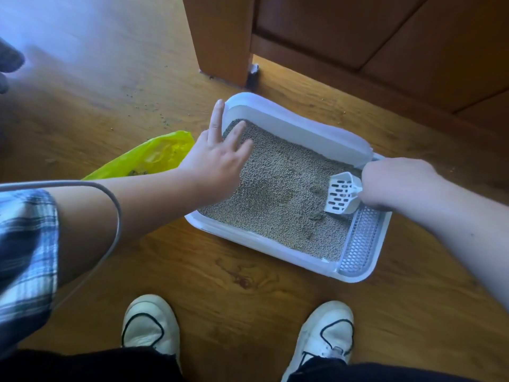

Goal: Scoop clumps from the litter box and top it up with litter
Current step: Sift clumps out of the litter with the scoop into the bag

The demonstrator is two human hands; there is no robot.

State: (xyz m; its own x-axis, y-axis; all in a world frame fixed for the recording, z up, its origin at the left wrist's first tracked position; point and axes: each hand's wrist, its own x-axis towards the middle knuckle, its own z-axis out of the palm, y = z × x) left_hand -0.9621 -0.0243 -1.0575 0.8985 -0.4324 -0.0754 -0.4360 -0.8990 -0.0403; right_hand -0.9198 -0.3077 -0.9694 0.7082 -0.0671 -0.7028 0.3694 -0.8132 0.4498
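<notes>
Left hand [217,158] splayed; right [394,183] seemingly grips scoop [343,193].

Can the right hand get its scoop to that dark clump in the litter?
Probably yes: the right hand grips the scoop, whose tip sits just beside the clump, with nothing between them but litter.

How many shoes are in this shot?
2. The left shoe is at the bottom, left of centre; the right shoe is at the bottom, right of centre. Both stand on the wooden floor, nearer the camera than the litter box. Dark trouser legs hide their heels.
</notes>
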